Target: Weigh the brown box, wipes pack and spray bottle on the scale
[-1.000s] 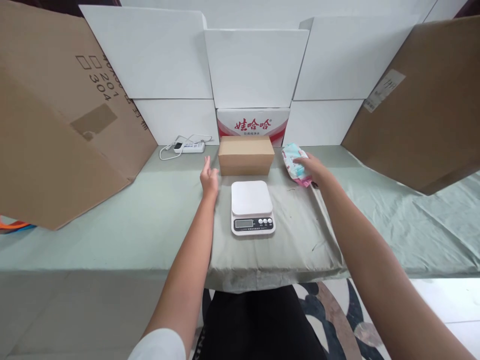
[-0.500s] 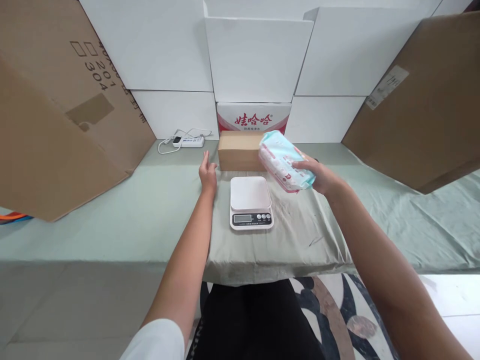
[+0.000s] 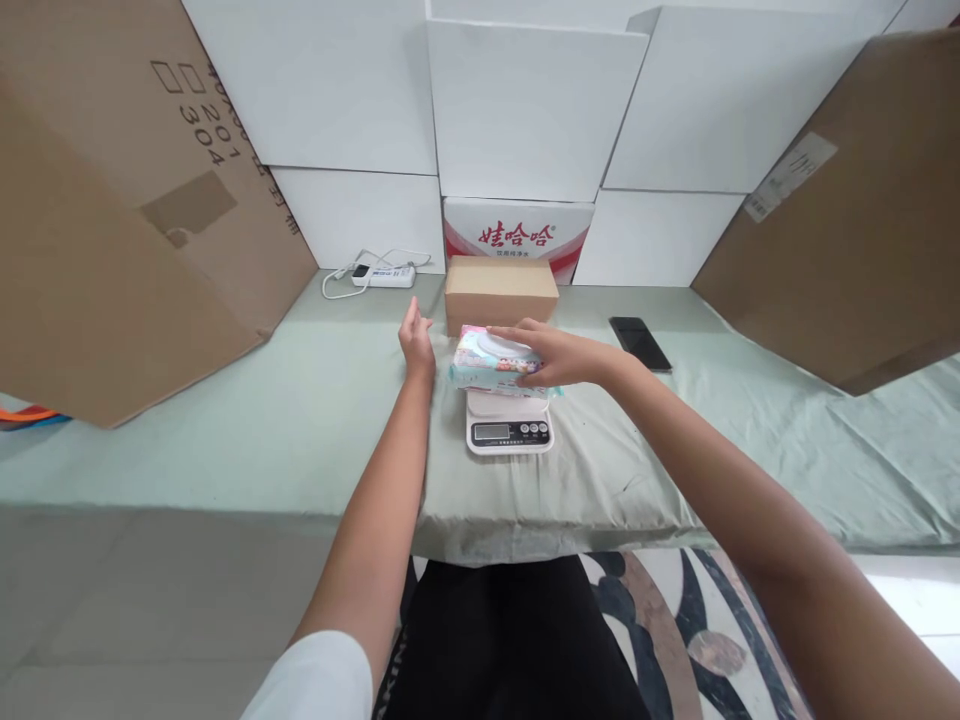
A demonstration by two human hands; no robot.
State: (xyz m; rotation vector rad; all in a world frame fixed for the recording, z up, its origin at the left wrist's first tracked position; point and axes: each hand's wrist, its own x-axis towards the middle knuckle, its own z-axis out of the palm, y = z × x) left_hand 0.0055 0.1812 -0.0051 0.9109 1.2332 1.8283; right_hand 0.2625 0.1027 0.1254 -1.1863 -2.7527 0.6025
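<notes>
wipes pack over the kitchen scale

wipes, a soft pack in pale blue and pink film, sit under my right hand, directly above the white platform of a small digital scale. i cannot tell whether the pack already rests on the platform or hangs just over it. my right hand lies across the top and right end of the pack, fingers stretched flat over its oval lid, thumb tucked at the near edge, so the grip is a loose clasp from above.

my left hand is open, fingers together and raised slightly, resting on the green cloth just left of the scale and holding nothing.

behind the scale stands a plain brown carton, and behind that a red and white box with printed characters. a black phone lies flat on the cloth to the right. a white power strip with its cord lies at the back left. large cardboard sheets lean on both sides.

i judge the pack light and squashy, its film a little slippery, likely to sag at the ends. the firmest place to hold looks like the middle, around the stiff lid, with fingers and thumb on the two long sides.
</notes>
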